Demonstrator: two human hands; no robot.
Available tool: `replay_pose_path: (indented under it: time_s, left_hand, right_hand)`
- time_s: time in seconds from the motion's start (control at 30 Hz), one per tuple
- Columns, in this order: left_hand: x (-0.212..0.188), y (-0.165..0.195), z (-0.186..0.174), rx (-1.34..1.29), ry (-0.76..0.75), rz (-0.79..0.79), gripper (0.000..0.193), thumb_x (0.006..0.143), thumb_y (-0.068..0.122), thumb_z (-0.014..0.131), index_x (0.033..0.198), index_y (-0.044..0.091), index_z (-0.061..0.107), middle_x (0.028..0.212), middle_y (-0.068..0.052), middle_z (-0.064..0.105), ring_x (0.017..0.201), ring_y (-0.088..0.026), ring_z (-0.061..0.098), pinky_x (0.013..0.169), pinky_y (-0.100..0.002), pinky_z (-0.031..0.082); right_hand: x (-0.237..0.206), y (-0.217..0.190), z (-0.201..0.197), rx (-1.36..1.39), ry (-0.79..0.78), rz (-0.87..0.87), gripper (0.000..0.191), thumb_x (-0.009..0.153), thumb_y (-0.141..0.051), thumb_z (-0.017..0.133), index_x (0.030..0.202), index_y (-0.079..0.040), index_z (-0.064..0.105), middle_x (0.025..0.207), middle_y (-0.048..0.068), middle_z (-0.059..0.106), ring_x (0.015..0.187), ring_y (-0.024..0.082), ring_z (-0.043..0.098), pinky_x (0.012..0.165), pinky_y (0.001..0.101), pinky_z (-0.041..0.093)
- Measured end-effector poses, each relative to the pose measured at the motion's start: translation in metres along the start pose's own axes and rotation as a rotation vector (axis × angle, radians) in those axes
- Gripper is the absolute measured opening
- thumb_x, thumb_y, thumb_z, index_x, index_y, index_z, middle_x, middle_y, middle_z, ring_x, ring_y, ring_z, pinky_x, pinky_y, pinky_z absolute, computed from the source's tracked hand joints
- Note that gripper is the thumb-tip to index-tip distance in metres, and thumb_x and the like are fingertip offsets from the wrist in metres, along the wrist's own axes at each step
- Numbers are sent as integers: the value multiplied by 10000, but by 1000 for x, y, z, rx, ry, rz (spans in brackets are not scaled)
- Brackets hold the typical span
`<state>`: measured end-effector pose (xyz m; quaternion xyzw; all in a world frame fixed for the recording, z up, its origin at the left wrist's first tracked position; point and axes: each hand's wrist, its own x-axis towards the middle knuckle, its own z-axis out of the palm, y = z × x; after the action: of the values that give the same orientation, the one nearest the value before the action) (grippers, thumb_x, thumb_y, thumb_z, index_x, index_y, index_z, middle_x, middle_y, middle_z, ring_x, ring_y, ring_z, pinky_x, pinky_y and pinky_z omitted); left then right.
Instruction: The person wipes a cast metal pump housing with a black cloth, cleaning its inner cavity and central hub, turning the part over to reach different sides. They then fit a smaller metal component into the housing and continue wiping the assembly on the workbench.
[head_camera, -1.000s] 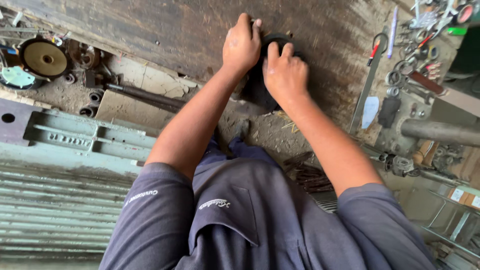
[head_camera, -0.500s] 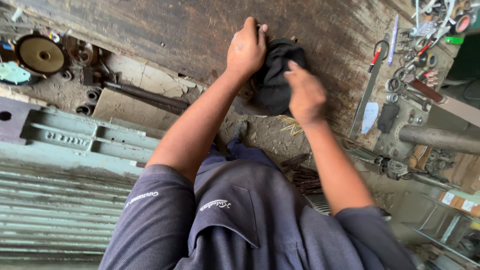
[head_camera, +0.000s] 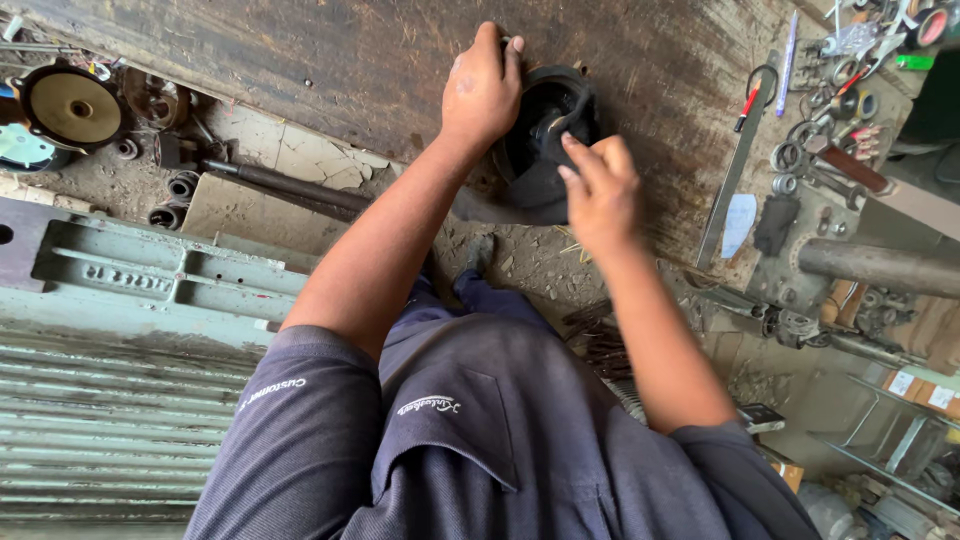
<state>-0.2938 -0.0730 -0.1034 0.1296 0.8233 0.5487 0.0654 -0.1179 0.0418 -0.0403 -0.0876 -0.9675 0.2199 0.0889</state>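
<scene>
1. Since half a second ago the right hand (head_camera: 600, 190) has drawn back off the top of the black round part (head_camera: 545, 125), so more of the part's dark hollow face shows; the left hand (head_camera: 483, 85) stays where it was on the part's left edge.
2. The black round part sits just above the middle of the frame, on the worn brown wooden bench top (head_camera: 300, 60), near its lower edge.
3. The left hand lies over the part's upper left rim, fingers close together and curled down around the edge, gripping it.
4. The right hand is at the part's lower right, its forefinger and thumb stretched toward the centre and pinched on something small there; what it is cannot be told.
5. In the upper left of the frame a brass-coloured disc (head_camera: 72, 105) rests among small metal pieces, well apart from the hands.
6. Below it, at the left, lies a pale green metal casting (head_camera: 150, 275) with a dark steel rod (head_camera: 285, 188) just above it.
7. At the right, a long flat metal strip (head_camera: 735, 175) lies near a scatter of rings and tools (head_camera: 835, 130) in the upper right corner.
8. A thick grey pipe (head_camera: 880, 265) runs along the right edge.
</scene>
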Motion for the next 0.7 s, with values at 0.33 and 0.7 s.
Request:
replay_pose_path:
  time_s: [0.33,0.7]
  left_hand:
    - [2,3,-4,-34,-42,-39,268,1043,316,560,1020,51,538,911,-211,718,916,-469,654,773,-578,483]
    - [1,-3,1,-32,-3,18,259,1039,305,562,1024,47,545,900,-227,715,899,-479,652,749,-581,485]
  right_hand:
    - [7,0,-60,158,278,-162,228,1032,15,648,1244,-70,647,1234,108,683,1203,307,634,1091,390,495]
    - [-8,5,-45,-469,-70,-363,310,869,-61,626,1139,-140,757,1111,65,680,1008,289,600,865,442,462]
